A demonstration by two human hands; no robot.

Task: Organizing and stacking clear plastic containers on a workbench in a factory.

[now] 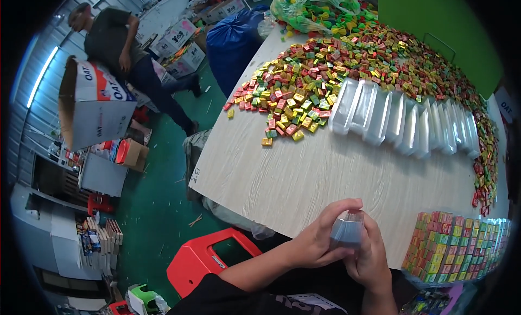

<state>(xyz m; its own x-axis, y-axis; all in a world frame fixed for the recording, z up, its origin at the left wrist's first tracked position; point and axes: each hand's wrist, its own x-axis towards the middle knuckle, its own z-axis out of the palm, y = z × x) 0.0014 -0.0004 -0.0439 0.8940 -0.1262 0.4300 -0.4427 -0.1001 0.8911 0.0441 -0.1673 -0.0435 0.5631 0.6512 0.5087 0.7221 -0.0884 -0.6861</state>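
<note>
My left hand [310,240] and my right hand [371,254] are both closed around a small clear plastic container [347,232], held just off the near edge of the table. It appears greyish and is seen end-on, so its inside is hard to make out. Ahead on the table stands a row of clear plastic trays [374,115], nested or leaning against each other. Behind and beside them spreads a big heap of small wrapped blocks [296,92] in red, yellow and green foil. Close to my right hand, a clear pack [453,247] holds many such blocks in stacked rows.
Pale wood-grain table [271,174]; a bag of green and coloured pieces [315,11] lies at its far end, beside a green panel [434,38]. A red stool [201,260] stands at the left. Beyond, a person [111,41] is near a large carton [100,114]; a blue sack [233,46] sits behind.
</note>
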